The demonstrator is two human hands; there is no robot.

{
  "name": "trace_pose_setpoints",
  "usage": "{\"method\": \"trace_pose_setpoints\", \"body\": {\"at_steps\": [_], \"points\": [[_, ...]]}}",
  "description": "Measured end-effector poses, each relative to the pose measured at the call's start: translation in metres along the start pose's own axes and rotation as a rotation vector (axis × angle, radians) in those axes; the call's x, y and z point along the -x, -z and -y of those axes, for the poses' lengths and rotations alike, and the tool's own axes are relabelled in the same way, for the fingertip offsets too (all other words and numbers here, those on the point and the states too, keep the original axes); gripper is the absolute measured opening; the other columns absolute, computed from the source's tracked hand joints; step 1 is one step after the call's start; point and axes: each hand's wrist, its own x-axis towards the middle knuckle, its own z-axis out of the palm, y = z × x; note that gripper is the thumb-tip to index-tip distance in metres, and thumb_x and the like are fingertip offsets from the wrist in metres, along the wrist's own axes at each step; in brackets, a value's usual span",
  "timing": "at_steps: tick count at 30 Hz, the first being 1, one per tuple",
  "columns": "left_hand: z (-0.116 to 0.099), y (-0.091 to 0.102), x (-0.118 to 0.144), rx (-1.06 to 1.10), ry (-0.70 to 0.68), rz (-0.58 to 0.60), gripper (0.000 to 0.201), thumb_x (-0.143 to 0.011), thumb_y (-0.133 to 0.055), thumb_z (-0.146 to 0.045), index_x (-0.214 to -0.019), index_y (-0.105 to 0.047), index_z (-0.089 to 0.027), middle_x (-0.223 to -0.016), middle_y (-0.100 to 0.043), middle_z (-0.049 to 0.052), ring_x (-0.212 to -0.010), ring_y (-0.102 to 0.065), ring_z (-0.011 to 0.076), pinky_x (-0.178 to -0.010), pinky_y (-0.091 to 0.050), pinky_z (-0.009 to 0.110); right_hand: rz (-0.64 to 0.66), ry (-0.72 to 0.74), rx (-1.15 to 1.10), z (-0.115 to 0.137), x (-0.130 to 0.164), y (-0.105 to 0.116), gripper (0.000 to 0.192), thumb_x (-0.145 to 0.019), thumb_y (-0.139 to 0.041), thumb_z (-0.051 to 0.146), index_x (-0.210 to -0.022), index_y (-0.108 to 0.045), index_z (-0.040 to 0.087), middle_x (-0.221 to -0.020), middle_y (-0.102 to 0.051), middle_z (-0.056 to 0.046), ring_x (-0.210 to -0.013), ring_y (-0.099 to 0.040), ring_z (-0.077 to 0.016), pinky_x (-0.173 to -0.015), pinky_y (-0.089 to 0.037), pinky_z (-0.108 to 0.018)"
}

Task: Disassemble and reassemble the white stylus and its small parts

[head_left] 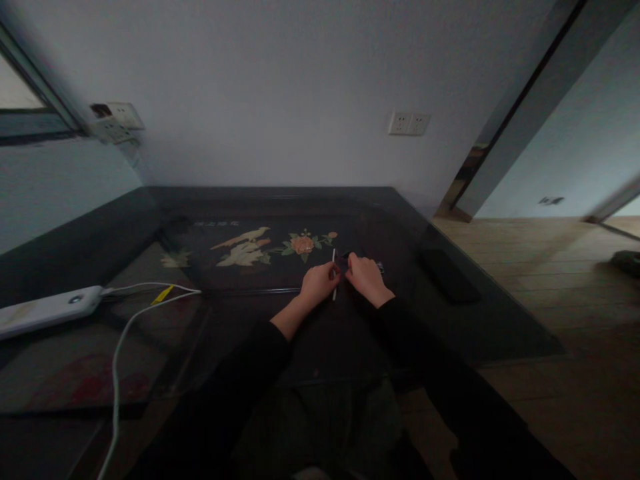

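Observation:
My left hand (319,283) is closed in a pinch around a thin white stick (334,255), which stands out past the fingers at both ends. Close beside it, my right hand (367,277) has its fingers curled and pressed together. A small dark piece (345,255) shows at its fingertips, too dim to name. Past the right hand's outer side, a small shiny metallic thing (381,267) peeks out, mostly hidden. Both hands are low over a dark glossy table (260,333) inlaid with a bird and flowers.
A flat black object (449,275) lies on the table to the right. At the left are a white power strip (50,311) and a white cable (116,373) with a yellow tag (163,294). Wall sockets (409,123) are above the table's far edge.

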Motion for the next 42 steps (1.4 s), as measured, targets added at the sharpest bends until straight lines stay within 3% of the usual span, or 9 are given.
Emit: {"method": "trace_pose_setpoints", "body": {"at_steps": [6, 19, 36, 39, 42], "points": [[0.002, 0.001, 0.002, -0.012, -0.05, -0.023, 0.02, -0.085, -0.053, -0.025, -0.098, -0.066, -0.019, -0.078, -0.068, 0.004, -0.072, -0.062, 0.0166, -0.065, -0.043, 0.024, -0.004, -0.005, -0.013, -0.001, 0.0, -0.001, 0.018, -0.087, -0.048, 0.017, -0.104, -0.053, 0.014, -0.096, -0.07, -0.014, -0.09, -0.066, -0.0259, -0.073, -0.039, -0.031], [-0.003, 0.002, 0.001, -0.035, 0.072, -0.004, 0.021, -0.085, -0.053, -0.026, -0.099, -0.068, -0.02, -0.085, -0.071, 0.006, -0.079, -0.065, 0.019, -0.071, -0.046, 0.026, -0.019, -0.046, -0.101, -0.002, -0.003, -0.003, 0.012, -0.089, -0.049, 0.02, -0.099, -0.054, 0.017, -0.088, -0.071, -0.01, -0.085, -0.068, -0.024, -0.067, -0.037, -0.029], [0.001, 0.007, 0.005, -0.08, 0.026, 0.008, 0.022, -0.089, -0.048, -0.028, -0.105, -0.062, -0.02, -0.084, -0.069, 0.006, -0.079, -0.065, 0.0184, -0.07, -0.044, 0.026, -0.031, -0.093, -0.141, 0.002, -0.003, -0.006, 0.011, -0.09, -0.05, 0.025, -0.098, -0.055, 0.019, -0.086, -0.07, -0.009, -0.08, -0.066, -0.0222, -0.067, -0.036, -0.029], [0.003, 0.007, 0.005, -0.05, 0.011, -0.005, 0.022, -0.09, -0.047, -0.029, -0.103, -0.062, -0.021, -0.08, -0.068, 0.005, -0.076, -0.064, 0.018, -0.069, -0.044, 0.026, -0.092, -0.063, -0.189, -0.009, -0.007, -0.002, 0.016, -0.09, -0.052, 0.032, -0.098, -0.057, 0.018, -0.084, -0.068, -0.007, -0.08, -0.064, -0.0217, -0.07, -0.037, -0.03], [0.005, 0.006, 0.004, -0.029, -0.032, -0.06, 0.022, -0.091, -0.045, -0.03, -0.098, -0.064, -0.019, -0.082, -0.066, 0.005, -0.076, -0.062, 0.0176, -0.071, -0.045, 0.027, -0.187, -0.087, -0.279, -0.041, -0.012, 0.003, 0.022, -0.088, -0.056, 0.034, -0.102, -0.06, 0.018, -0.086, -0.066, -0.006, -0.079, -0.061, -0.0199, -0.07, -0.039, -0.029]]}}
